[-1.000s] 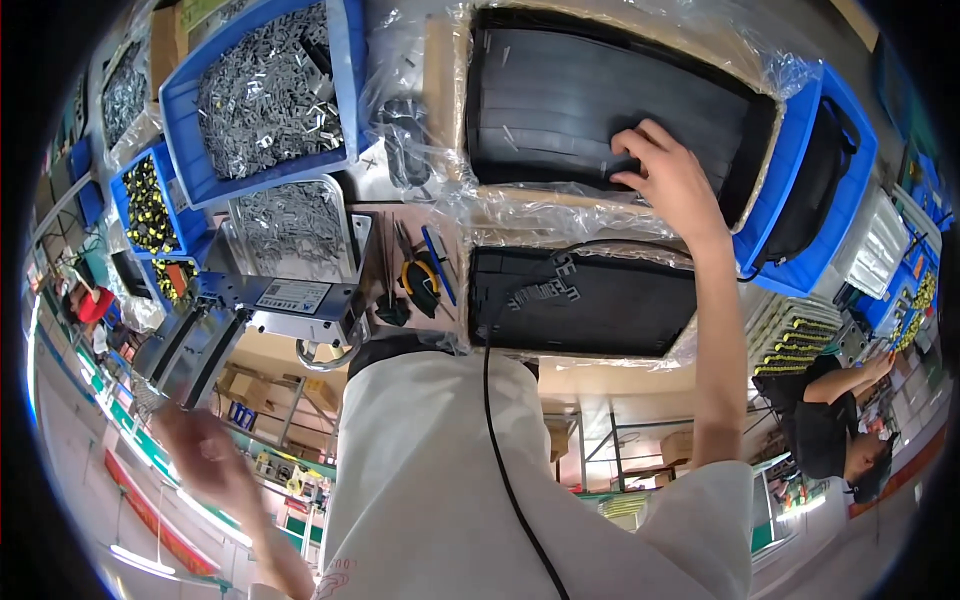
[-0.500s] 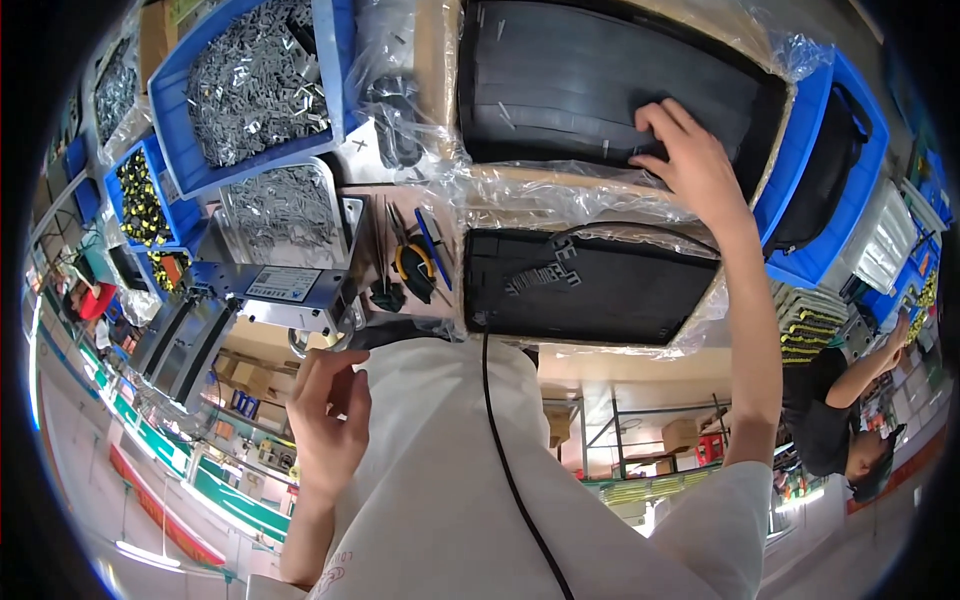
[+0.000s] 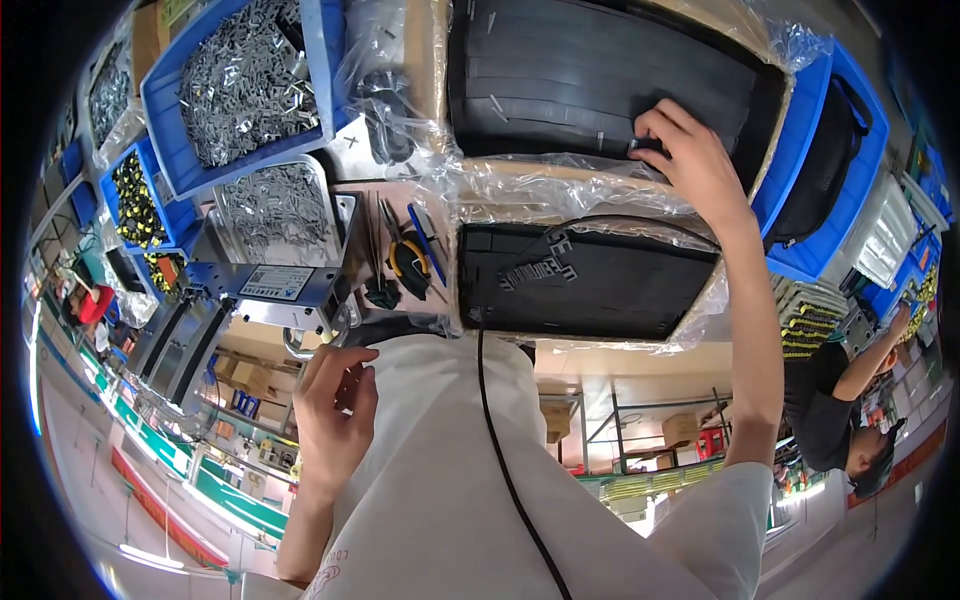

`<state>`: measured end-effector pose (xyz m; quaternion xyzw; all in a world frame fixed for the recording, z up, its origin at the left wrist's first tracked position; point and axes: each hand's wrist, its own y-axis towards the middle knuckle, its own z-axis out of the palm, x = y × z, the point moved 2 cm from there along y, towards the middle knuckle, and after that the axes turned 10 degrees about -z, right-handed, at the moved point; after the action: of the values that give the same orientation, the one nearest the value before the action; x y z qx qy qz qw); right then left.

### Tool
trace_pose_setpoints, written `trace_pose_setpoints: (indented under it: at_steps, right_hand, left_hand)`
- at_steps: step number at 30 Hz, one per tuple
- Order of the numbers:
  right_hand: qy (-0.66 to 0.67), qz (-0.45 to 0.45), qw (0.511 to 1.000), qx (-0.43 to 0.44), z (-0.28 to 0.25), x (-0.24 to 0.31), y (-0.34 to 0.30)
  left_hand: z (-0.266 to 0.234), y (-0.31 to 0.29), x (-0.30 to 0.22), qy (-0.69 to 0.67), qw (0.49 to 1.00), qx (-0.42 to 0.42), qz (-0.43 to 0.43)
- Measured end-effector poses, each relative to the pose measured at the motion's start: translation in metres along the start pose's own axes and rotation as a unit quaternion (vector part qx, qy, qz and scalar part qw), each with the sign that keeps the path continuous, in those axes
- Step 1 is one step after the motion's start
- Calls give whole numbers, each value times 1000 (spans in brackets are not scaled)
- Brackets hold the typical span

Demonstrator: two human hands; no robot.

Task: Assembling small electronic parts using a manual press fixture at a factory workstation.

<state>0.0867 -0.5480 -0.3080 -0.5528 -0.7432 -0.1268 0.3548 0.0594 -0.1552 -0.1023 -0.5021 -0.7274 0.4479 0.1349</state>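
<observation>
My right hand (image 3: 695, 165) reaches over a large black-lined tray (image 3: 560, 90), its fingers curled and thumb drawn toward them at the surface. Whatever lies between the fingertips is too small to name. A few small metal pieces (image 3: 497, 107) lie scattered on that lining. My left hand (image 3: 335, 410) hangs in front of my shirt, fingers loosely bent and thumb apart, with nothing visible in it. It is nearest to a bench machine (image 3: 270, 285) with a metal body. A smaller black tray (image 3: 620, 290) in front of me holds a cluster of grey clip-like parts (image 3: 540, 268).
Blue bins (image 3: 325, 70) of metal parts and a metal pan (image 3: 275, 210) stand at left. Yellow-and-black-handled pliers (image 3: 408, 262) lie beside a blue pen-like tool (image 3: 427, 243). A black cable (image 3: 500, 430) runs down my front. Another person (image 3: 845, 400) works at right.
My right thumb and fingertips have drawn closer together over the large tray. My left hand has shifted slightly to the right. The whole view has moved a little.
</observation>
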Motion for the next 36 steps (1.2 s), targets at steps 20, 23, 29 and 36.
trace_pose_setpoints:
  at_steps: [20, 23, 29, 36]
  right_hand:
    - [126, 2, 992, 24, 4, 5, 6]
    - [164, 45, 985, 38, 3, 2, 4]
    - [136, 17, 990, 26, 4, 0, 1]
    - [58, -39, 996, 59, -2, 4, 5]
  left_hand:
    - [1, -3, 2, 0, 1000, 8, -6]
    - [0, -4, 1, -9, 1000, 2, -5]
    - [2, -7, 6, -3, 1000, 1, 7]
    - [3, -6, 7, -6, 1000, -1, 12]
